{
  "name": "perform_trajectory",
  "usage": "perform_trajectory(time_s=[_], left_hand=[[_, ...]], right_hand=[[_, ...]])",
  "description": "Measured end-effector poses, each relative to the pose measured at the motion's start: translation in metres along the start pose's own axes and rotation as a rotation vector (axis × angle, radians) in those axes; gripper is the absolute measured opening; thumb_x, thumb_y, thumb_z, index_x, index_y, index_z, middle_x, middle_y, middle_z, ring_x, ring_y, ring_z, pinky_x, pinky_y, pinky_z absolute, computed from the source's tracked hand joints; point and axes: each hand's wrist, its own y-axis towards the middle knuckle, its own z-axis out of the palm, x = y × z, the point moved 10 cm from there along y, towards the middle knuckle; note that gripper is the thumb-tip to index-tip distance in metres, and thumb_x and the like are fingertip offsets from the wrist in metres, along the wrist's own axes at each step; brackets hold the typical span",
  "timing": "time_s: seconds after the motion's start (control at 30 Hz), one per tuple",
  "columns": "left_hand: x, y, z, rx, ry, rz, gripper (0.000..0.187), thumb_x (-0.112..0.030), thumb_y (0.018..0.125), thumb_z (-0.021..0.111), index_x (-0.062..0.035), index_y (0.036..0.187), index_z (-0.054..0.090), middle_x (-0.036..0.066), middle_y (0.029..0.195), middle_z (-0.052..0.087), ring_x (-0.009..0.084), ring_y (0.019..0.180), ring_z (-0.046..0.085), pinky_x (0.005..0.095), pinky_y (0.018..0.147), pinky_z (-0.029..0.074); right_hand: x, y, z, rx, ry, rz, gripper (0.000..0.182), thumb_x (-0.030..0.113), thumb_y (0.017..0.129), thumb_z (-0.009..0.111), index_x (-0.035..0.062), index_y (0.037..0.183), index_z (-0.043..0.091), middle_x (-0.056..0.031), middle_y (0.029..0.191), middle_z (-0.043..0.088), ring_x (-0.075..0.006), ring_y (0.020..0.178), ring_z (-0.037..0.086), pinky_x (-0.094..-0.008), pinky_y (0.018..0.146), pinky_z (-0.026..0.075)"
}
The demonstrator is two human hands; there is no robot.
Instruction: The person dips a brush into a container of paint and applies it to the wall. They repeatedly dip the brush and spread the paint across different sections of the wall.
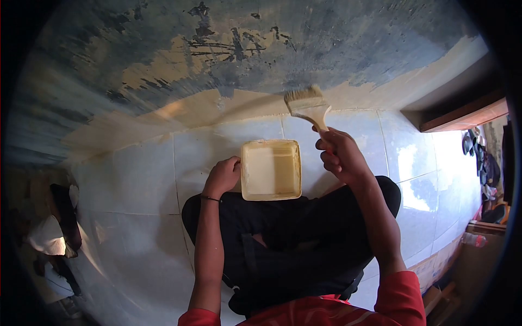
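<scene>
A wide paintbrush (pixel 310 107) with a pale handle is gripped in my right hand (pixel 342 156), its bristles pointing up toward the base of the wall (pixel 228 81). My left hand (pixel 223 175) holds the left side of a square plastic container (pixel 244 173), its fingers partly hidden by the container. The container stands upright in front of my crossed legs and has cream paint inside and smears along its rim. Cream paint covers the lower strip of the wall, while dark, patchy old paint shows above it.
Light tiles (pixel 136 187) cover the floor around me. To the right are a wooden ledge (pixel 465 115), a clear plastic bottle (pixel 474 239) and a pile of mixed items (pixel 480 155). Dark and white objects (pixel 51 236), hard to make out, lie at the left.
</scene>
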Motion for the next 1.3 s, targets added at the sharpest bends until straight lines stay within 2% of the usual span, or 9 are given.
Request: perform_trajectory(time_s=[0.17, 0.27, 0.33, 0.43, 0.67, 0.93, 1.07, 1.3], left_hand=[[-0.003, 0.0, -0.002, -0.015, 0.006, 0.016, 0.021, -0.019, 0.086, 0.05, -0.0024, 0.095, 0.058, 0.019, 0.085, 0.063, 0.0369, 0.083, 0.06, 0.0433, 0.072, 0.047], [0.001, 0.001, -0.001, -0.005, -0.034, -0.014, 0.021, -0.02, 0.086, 0.05, -0.003, 0.095, 0.058, 0.018, 0.086, 0.063, 0.0365, 0.083, 0.06, 0.0434, 0.072, 0.047], [-0.002, 0.001, -0.004, -0.011, 0.007, -0.003, 0.021, -0.02, 0.086, 0.05, -0.0037, 0.095, 0.058, 0.017, 0.087, 0.063, 0.036, 0.083, 0.059, 0.0433, 0.072, 0.047], [-0.008, 0.003, -0.007, -0.013, 0.016, 0.031, 0.02, -0.017, 0.086, 0.052, -0.0002, 0.095, 0.057, 0.019, 0.086, 0.064, 0.0359, 0.081, 0.061, 0.0396, 0.069, 0.048], [-0.004, 0.007, -0.005, 0.034, -0.004, 0.019, 0.019, -0.016, 0.085, 0.053, 0.0, 0.095, 0.057, 0.019, 0.089, 0.064, 0.0344, 0.084, 0.062, 0.0392, 0.071, 0.048], [0.004, 0.006, -0.001, 0.029, -0.045, 0.017, 0.022, -0.017, 0.085, 0.054, 0.0015, 0.097, 0.058, 0.018, 0.087, 0.065, 0.0314, 0.079, 0.064, 0.0357, 0.07, 0.048], [0.003, 0.003, -0.002, 0.0, -0.051, 0.042, 0.022, -0.017, 0.086, 0.053, 0.0017, 0.097, 0.058, 0.018, 0.084, 0.065, 0.0291, 0.077, 0.064, 0.0352, 0.069, 0.048], [0.004, 0.001, 0.002, -0.041, -0.047, 0.081, 0.022, -0.017, 0.087, 0.052, 0.0014, 0.098, 0.058, 0.014, 0.076, 0.064, 0.0217, 0.066, 0.062, 0.0319, 0.066, 0.047]], right_hand=[[-0.052, 0.046, -0.034, 0.006, 0.144, 0.205, 0.01, 0.013, 0.09, 0.043, 0.0036, 0.095, 0.042, -0.0016, 0.069, 0.042, -0.0043, 0.042, 0.029, -0.0185, 0.033, 0.023], [-0.072, 0.061, -0.054, -0.103, 0.055, 0.258, 0.009, 0.012, 0.089, 0.042, 0.0041, 0.094, 0.04, -0.001, 0.067, 0.041, -0.0042, 0.042, 0.029, -0.0184, 0.033, 0.023], [-0.089, 0.07, -0.06, -0.121, 0.142, 0.345, 0.008, 0.011, 0.09, 0.042, 0.0043, 0.094, 0.04, -0.0003, 0.066, 0.04, -0.0041, 0.042, 0.029, -0.0182, 0.033, 0.023], [-0.092, 0.082, -0.057, -0.12, 0.101, 0.337, 0.006, 0.01, 0.089, 0.042, 0.0049, 0.092, 0.04, 0.0002, 0.064, 0.04, -0.004, 0.041, 0.029, -0.0178, 0.033, 0.023], [-0.091, 0.096, -0.06, -0.094, 0.087, 0.316, 0.008, 0.01, 0.09, 0.042, 0.0053, 0.096, 0.041, 0.0008, 0.062, 0.039, -0.0041, 0.041, 0.028, -0.018, 0.033, 0.022], [-0.061, 0.095, -0.052, -0.011, 0.168, 0.136, 0.012, 0.013, 0.091, 0.04, 0.0053, 0.1, 0.041, 0.0047, 0.061, 0.034, -0.0029, 0.042, 0.027, -0.0173, 0.033, 0.02], [-0.028, 0.057, -0.034, 0.015, 0.182, 0.051, 0.014, 0.014, 0.092, 0.04, 0.0051, 0.102, 0.042, 0.0057, 0.061, 0.034, -0.002, 0.042, 0.027, -0.0165, 0.033, 0.021], [0.042, -0.024, -0.005, 0.066, 0.099, -0.22, 0.026, 0.021, 0.094, 0.042, 0.0061, 0.114, 0.048, 0.0044, 0.063, 0.036, -0.0002, 0.038, 0.024, -0.0161, 0.03, 0.019]])
